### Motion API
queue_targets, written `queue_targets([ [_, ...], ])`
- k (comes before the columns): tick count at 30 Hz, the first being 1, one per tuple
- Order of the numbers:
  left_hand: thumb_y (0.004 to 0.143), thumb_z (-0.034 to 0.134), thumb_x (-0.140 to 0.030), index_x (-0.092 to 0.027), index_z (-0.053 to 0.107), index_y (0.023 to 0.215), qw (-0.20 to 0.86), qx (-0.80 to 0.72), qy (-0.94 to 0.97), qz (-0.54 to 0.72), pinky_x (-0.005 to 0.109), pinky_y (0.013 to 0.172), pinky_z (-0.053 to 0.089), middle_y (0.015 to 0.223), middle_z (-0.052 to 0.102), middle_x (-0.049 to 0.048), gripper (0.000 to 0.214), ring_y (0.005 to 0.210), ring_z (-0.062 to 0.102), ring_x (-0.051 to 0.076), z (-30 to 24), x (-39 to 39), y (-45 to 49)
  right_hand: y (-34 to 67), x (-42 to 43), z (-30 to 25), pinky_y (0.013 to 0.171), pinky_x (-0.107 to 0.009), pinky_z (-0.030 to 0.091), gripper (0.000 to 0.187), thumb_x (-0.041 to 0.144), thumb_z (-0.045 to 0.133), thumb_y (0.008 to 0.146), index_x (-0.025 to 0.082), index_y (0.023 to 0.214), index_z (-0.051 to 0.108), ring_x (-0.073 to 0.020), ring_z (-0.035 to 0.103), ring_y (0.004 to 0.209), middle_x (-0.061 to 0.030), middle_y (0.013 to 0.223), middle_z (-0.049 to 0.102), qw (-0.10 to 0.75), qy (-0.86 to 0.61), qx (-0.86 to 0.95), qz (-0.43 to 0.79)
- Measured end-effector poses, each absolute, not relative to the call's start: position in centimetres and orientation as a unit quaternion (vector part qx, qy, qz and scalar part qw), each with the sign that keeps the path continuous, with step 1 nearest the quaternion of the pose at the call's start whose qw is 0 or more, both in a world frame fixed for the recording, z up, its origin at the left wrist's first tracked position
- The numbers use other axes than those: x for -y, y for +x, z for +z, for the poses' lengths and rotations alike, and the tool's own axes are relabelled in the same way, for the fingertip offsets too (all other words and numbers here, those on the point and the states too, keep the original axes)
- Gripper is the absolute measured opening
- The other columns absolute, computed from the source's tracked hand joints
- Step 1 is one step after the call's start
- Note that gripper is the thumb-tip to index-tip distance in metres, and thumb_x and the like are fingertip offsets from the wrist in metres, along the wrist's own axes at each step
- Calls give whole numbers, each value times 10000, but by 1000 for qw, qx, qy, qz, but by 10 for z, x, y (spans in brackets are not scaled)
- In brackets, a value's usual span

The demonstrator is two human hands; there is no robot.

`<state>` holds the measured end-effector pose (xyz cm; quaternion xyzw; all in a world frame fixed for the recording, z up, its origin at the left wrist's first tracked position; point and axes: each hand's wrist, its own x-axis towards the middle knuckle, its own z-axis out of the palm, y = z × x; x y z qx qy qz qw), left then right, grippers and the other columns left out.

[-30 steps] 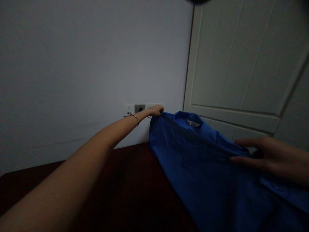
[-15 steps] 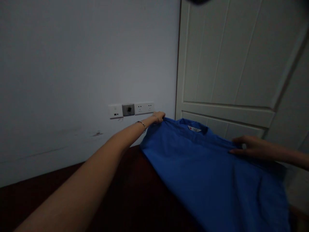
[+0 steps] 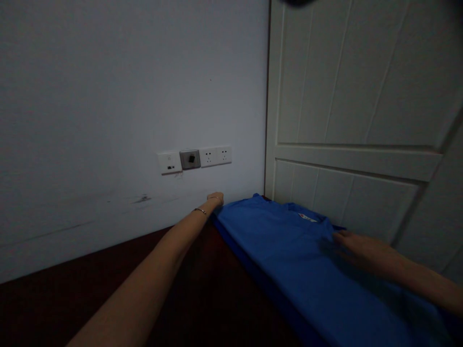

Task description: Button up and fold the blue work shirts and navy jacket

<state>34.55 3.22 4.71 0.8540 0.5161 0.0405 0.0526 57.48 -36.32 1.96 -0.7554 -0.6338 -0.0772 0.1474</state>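
Observation:
A blue shirt (image 3: 275, 241) with a white label (image 3: 307, 218) inside its collar is spread over the dark red surface, its collar towards the white panelled door. At the shirt's far left corner, close to the wall, my left hand (image 3: 216, 197) is closed on the cloth; its fingertips are hidden. My right hand (image 3: 356, 246) is over the shirt just right of the collar, its fingers stretched out and partly blurred. No cloth shows gripped in it.
A pale wall (image 3: 126, 96) rises behind, carrying a row of sockets (image 3: 215, 156) and a grey switch plate (image 3: 190, 159). The white panelled door (image 3: 354, 159) borders the right side. Beneath lies a dark red surface (image 3: 202, 299).
The shirt, held raised between both hands before, has come down onto the surface. My left hand has moved down and left with its corner; my right hand has let go and moved slightly lower.

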Motion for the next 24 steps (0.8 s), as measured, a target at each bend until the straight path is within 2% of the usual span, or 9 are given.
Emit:
queue_targets([
  [3, 710, 598, -288, -125, 574, 613, 127, -550, 824, 40, 279, 588, 480, 589, 620, 90, 191, 736, 632, 236, 27, -39, 317, 521, 370, 29, 604, -372, 446, 229, 439, 454, 799, 252, 746, 576, -239, 598, 644, -75, 714, 631, 87, -714, 694, 32],
  [5, 769, 523, -361, -138, 564, 595, 183, -561, 806, 42, 245, 517, 468, 514, 592, 62, 286, 615, 617, 190, 12, -37, 307, 487, 377, 28, 628, -386, 457, 267, 516, 494, 750, 270, 802, 583, -260, 603, 707, -77, 776, 641, 72, -695, 713, 62],
  [8, 803, 476, -354, -149, 565, 600, 242, -574, 780, 61, 215, 459, 443, 481, 577, 46, 302, 522, 580, 150, -10, -32, 305, 455, 386, 17, 630, -388, 453, 249, 454, 543, 721, 253, 854, 604, -281, 609, 727, -87, 810, 645, 33, -688, 722, 64],
  [11, 792, 494, -309, -128, 577, 658, 262, -590, 757, 99, 220, 440, 428, 498, 577, 52, 240, 507, 575, 158, -20, -32, 309, 445, 390, 3, 618, -346, 436, 178, 286, 460, 775, 209, 814, 616, -249, 612, 692, -86, 772, 640, 27, -673, 737, 56],
  [14, 763, 523, -294, -115, 576, 791, 251, -597, 744, 163, 226, 481, 437, 633, 621, 68, 189, 605, 602, 177, -18, -37, 310, 445, 391, 2, 621, -301, 424, 228, 198, 387, 796, 193, 809, 615, -207, 609, 683, -81, 768, 636, 39, -655, 750, 83],
  [19, 757, 517, -236, -161, 525, 948, 206, -600, 729, 258, 202, 668, 447, 1003, 610, 81, 206, 938, 567, 169, -16, -45, 305, 438, 391, 17, 596, -272, 415, 223, 187, 392, 781, 189, 810, 613, -182, 594, 666, -79, 774, 631, 37, -655, 746, 118],
  [24, 778, 479, -177, -136, 521, 936, 214, -627, 699, 267, 221, 703, 443, 1024, 602, 131, 168, 961, 575, 188, -38, -33, 297, 427, 385, 6, 611, -275, 426, 151, 195, 461, 720, 174, 738, 610, -192, 593, 667, -78, 745, 627, 43, -645, 755, 114],
])
